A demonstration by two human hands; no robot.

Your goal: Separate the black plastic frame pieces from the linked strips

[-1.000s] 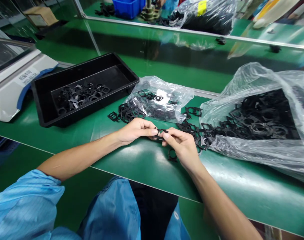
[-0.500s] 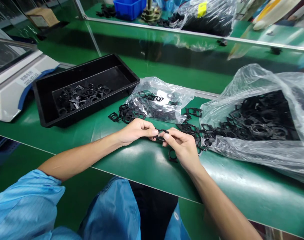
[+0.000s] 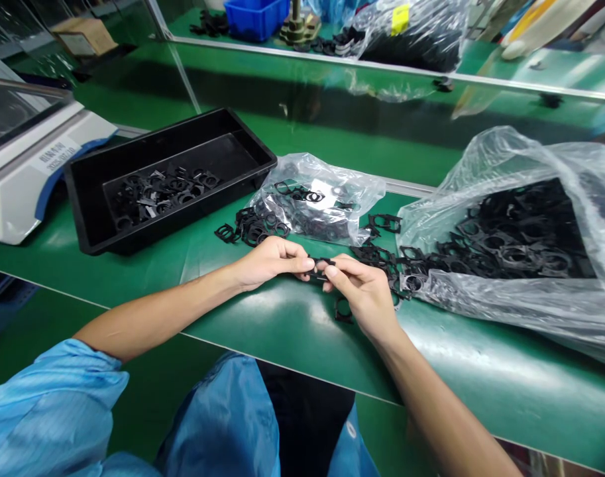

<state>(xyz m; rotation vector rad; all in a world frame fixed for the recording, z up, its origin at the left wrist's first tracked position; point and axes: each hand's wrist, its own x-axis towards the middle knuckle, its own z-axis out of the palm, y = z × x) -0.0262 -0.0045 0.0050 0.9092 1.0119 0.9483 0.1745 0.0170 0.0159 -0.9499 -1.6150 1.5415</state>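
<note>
- Your left hand (image 3: 268,262) and right hand (image 3: 366,286) pinch 1 black frame (image 3: 325,259) between thumbs and fingers, above the green bench (image 3: 262,318).
- 1 loose frame (image 3: 344,319) lies just beside your right hand.
- To your right, a large clear bag (image 3: 505,298) holds many black parts.
- Beyond your hands, a pile (image 3: 255,232) lies just beside a smaller bag (image 3: 327,224).
- A black tray (image 3: 183,229) sits to your left.
- Farther off stands a blue bin (image 3: 260,21).

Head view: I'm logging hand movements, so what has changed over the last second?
Nothing has visibly moved, been grasped or released; the whole view shifts only slightly. The left hand and right hand still pinch the small black part between them, and the black tray and big clear bag stay put.
</note>
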